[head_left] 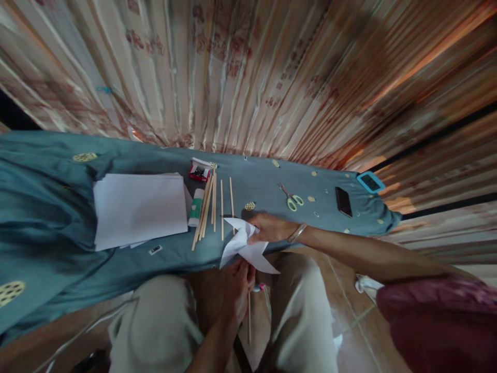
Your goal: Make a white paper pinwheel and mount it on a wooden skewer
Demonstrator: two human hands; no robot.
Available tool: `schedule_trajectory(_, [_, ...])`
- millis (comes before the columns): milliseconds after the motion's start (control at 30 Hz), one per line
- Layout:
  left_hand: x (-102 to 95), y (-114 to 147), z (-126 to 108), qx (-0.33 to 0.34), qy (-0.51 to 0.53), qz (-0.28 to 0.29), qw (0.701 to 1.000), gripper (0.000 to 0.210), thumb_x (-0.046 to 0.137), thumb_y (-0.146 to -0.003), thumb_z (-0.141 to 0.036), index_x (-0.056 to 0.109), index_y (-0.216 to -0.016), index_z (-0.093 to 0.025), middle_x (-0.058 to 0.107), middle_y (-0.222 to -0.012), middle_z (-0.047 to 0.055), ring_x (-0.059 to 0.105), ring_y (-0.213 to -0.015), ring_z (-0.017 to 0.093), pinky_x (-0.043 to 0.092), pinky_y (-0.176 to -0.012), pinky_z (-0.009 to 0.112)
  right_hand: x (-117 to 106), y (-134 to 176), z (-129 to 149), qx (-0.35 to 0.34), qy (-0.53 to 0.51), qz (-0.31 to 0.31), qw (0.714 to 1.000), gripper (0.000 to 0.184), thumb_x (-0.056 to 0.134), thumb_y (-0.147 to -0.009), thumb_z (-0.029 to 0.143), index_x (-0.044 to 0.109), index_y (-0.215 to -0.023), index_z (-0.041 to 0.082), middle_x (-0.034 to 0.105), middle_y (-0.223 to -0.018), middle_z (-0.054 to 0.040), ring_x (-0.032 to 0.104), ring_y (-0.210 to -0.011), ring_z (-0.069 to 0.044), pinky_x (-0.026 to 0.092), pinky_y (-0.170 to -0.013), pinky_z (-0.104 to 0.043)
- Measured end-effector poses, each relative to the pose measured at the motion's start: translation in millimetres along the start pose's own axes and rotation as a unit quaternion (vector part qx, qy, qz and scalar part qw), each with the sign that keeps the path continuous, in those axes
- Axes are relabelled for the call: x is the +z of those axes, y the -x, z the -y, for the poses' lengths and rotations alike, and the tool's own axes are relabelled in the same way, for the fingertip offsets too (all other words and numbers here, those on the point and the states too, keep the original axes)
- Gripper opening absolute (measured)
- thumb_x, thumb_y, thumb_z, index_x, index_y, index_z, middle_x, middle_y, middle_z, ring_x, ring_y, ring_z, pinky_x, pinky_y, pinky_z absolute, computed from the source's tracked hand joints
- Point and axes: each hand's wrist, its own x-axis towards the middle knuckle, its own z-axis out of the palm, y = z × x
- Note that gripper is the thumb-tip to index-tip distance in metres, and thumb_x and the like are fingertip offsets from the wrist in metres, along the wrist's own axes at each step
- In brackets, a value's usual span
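In L hand (237,280), curled nearly closed: 1 stick (249,321). In R hand (267,228), part-closed, pinching: 1 paper pinwheel (244,242) at counter's (264,178) near edge. Prob. light, floppy, fragile; best held nr centre. From there, at 11 o'clock: 2 loose sticks (222,225). At 10–11: stick bundle (205,210) (count unclear), 1 tube (196,208), 1 red box (199,172). At 1–2: 1 pr scissors (288,195). At 2: 1 phone (344,202). At 9–10: 1 paper stack (142,210).

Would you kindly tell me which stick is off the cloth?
The stick in the left hand, below the paper pinwheel; the other sticks lie on the cloth.
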Motion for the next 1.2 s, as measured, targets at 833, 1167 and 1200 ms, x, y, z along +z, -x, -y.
schedule_trajectory(833, [50.2, -18, -77, 0.124, -0.075, 0.043, 0.988, 0.047, 0.078, -0.054, -0.055, 0.051, -0.056, -0.017, 0.04, -0.04, -0.008, 0.022, -0.033, 0.0, 0.012, -0.038, 0.018, -18, 40, 22, -0.186, 0.189, -0.511, 0.817, 0.05, 0.052, -0.095, 0.037, 0.045, -0.141, 0.017, 0.064, -0.128, -0.0141, 0.06, -0.119, -0.028, 0.042, -0.109, -0.052])
schedule_trajectory(1167, [55.3, -61, -106, 0.194, -0.072, 0.057, 0.977, 0.045, 0.082, -0.051, -0.051, 0.058, -0.058, -0.014, 0.046, -0.043, -0.007, 0.028, -0.034, 0.001, 0.013, -0.038, 0.018, -18, 19, -20, -0.061, -0.254, -0.672, 0.693, 0.053, 0.068, -0.081, 0.048, 0.061, -0.124, 0.017, 0.064, -0.129, -0.0155, 0.06, -0.12, -0.028, 0.043, -0.106, -0.049])
schedule_trajectory(1200, [53.8, -63, -106, 0.195, -0.069, 0.059, 0.977, 0.044, 0.083, -0.052, -0.051, 0.058, -0.058, -0.014, 0.043, -0.041, -0.008, 0.029, -0.035, 0.001, 0.014, -0.038, 0.018, -13, 13, -27, -0.062, -0.323, -0.654, 0.681, 0.054, 0.071, -0.078, 0.051, 0.063, -0.119, 0.017, 0.065, -0.127, -0.0156, 0.061, -0.117, -0.028, 0.044, -0.105, -0.049])
